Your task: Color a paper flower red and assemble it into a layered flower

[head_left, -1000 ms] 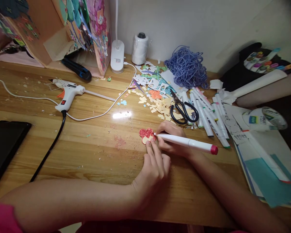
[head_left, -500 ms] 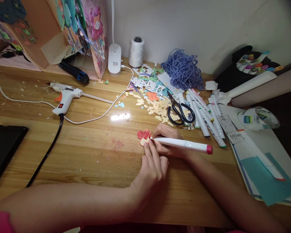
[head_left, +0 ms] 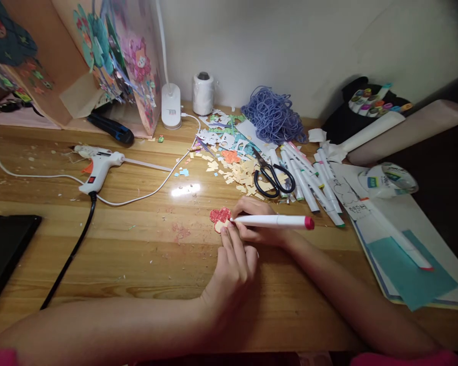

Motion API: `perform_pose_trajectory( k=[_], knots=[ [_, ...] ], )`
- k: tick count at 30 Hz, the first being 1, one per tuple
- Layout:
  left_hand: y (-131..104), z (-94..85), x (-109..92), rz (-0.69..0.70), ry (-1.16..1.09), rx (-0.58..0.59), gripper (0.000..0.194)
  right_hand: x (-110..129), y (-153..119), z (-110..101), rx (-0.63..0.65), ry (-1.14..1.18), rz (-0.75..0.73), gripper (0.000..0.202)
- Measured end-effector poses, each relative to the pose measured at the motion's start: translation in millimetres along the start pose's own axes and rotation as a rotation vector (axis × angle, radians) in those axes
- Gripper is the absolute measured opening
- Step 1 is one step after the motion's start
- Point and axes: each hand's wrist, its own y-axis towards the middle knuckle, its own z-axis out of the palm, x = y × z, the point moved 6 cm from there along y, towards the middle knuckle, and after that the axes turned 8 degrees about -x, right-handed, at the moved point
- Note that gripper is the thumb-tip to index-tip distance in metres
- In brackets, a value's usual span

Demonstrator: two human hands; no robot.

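A small paper flower (head_left: 220,215), mostly red with a pale cream lower petal, lies on the wooden table. My left hand (head_left: 232,259) reaches from the lower left, its outstretched fingertips resting on the flower's lower edge. A white marker (head_left: 270,221) with a red end is gripped in my right hand (head_left: 255,218), whose curled fingers sit just right of the flower. The marker's tip meets the flower's right side. Part of the right hand's grip is hidden behind the marker.
Black-handled scissors (head_left: 273,175), paper scraps (head_left: 238,170) and several markers (head_left: 309,178) lie beyond my hands. A glue gun (head_left: 99,165) with its cord is at left, near a dark tablet-like device (head_left: 7,254). Blue yarn (head_left: 273,114), tape (head_left: 389,180) and teal paper (head_left: 408,269) are farther out.
The view has shifted, so most things sit a little farther left in it. Slightly more red shows on the flower. The marker stays in my right hand, its rear end swung slightly upward.
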Motion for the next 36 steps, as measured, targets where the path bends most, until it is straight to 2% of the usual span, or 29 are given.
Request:
perform_pose_trajectory(
  k=[5, 9, 19, 25, 28, 32, 36],
  knots=[
    [-2.1, 3.1, -1.5, 0.015, -0.008, 0.051, 0.016, -3.0, 1.7, -5.1, -0.107, -0.042, 0.029, 0.009],
    [-3.3, 3.9, -2.8, 0.019, 0.000, 0.054, 0.017, -0.3, 2.3, -4.3, -0.105, -0.045, -0.002, 0.011],
    [-1.9, 2.6, -2.8, 0.033, 0.047, 0.026, 0.017, -1.4, 3.0, -6.0, -0.131, -0.038, 0.054, 0.006],
    [-2.3, 3.7, -2.4, 0.024, 0.038, 0.041, 0.019, -2.0, 3.0, -5.0, -0.111, -0.008, 0.057, 0.008],
    [-2.2, 1.6, 0.6, 0.011, -0.012, 0.089, 0.027, -3.8, 1.1, -5.5, -0.106, 0.021, 0.064, 0.007],
    [-2.2, -4.3, 4.6, -0.011, -0.092, 0.115, 0.040, -5.7, -1.3, -6.1, -0.030, 0.131, 0.107, 0.006],
    [-4.6, -2.2, 3.2, -0.019, -0.054, 0.101, 0.035, -5.2, -2.6, -4.8, 0.058, 0.182, 0.128, 0.010]
  ],
)
